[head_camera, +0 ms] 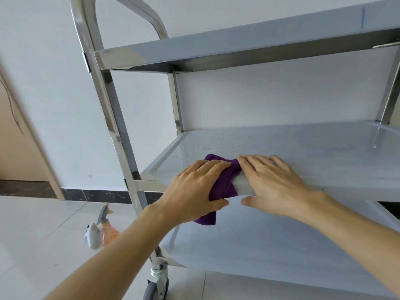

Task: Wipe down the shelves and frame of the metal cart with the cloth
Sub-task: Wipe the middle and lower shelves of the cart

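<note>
left hand [199, 187] grips cloth [225, 180] (purple) — right hand [275, 182] flat, shelf [303, 152]

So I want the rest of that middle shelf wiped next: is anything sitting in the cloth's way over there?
Nothing visible: the middle shelf is bare right of the purple cloth, apart from the right hand beside it.

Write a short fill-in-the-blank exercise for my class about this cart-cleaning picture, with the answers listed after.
1. The cloth is ____ in colour.
2. The cloth is draped over the front edge of the ____ shelf.
3. The left hand ____ the cloth.
4. A spray bottle stands on the ____.

Answers: purple; middle; grips; floor
</note>
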Demonstrator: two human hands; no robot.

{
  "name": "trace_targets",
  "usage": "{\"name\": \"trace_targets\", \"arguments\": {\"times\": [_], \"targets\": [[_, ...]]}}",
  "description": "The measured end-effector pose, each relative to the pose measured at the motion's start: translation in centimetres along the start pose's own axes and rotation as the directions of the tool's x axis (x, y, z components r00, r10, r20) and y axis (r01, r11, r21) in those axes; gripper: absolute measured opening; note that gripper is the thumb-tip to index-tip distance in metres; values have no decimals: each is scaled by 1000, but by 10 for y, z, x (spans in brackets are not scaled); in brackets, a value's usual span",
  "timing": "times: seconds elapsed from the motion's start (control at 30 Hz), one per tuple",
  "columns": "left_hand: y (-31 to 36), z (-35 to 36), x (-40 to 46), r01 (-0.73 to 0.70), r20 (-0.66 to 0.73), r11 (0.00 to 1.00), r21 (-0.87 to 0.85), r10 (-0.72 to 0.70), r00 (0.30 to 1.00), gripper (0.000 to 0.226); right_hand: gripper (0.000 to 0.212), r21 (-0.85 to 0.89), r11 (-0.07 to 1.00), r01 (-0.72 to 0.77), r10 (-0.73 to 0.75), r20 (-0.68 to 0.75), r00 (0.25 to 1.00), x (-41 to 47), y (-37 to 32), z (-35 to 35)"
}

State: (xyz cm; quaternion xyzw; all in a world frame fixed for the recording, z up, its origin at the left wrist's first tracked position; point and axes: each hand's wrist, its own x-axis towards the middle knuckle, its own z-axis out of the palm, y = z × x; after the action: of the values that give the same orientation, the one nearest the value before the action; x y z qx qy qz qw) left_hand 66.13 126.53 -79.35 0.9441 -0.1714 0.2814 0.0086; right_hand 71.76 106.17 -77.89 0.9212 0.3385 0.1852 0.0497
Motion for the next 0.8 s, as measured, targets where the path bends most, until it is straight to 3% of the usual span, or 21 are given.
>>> {"name": "trace_targets", "arguments": {"times": [0.2, 0.27, 0.37, 0.47, 0.6, 0.7, 0.8], "targets": [[-62, -32, -47, 150, 42, 989, 19, -150, 988, 69, 102, -11, 998, 64, -64, 15, 998, 8, -25, -8], [-73, -45, -54, 215, 36, 970, -118, -212, 977, 50, 100, 7, 992, 123, -123, 8, 992, 13, -39, -10], [-76, -69, -53, 319, -74, 843, -434, -385, 920, 27, 95, 27, 978, 205, -205, -14, 979, 24, -62, -11], [-78, -101, -46, 274, -263, 697, -662, -559, 787, 17, 89, 19, 973, 230, -230, -19, 973, 39, -81, -10], [-90, -145, -31, 87, -424, 534, -841, -750, 507, 11, 80, 6, 971, 238, -237, -38, 971, 56, -101, -7], [-101, -164, -16, -32, -471, 489, -872, -818, 331, 17, 70, 24, 972, 234, -233, -61, 971, 67, -116, -4], [-107, -169, -1, -86, -533, 528, -845, -820, 207, 30, 62, 36, 976, 216, -213, -81, 974, 71, -123, 0]]}}
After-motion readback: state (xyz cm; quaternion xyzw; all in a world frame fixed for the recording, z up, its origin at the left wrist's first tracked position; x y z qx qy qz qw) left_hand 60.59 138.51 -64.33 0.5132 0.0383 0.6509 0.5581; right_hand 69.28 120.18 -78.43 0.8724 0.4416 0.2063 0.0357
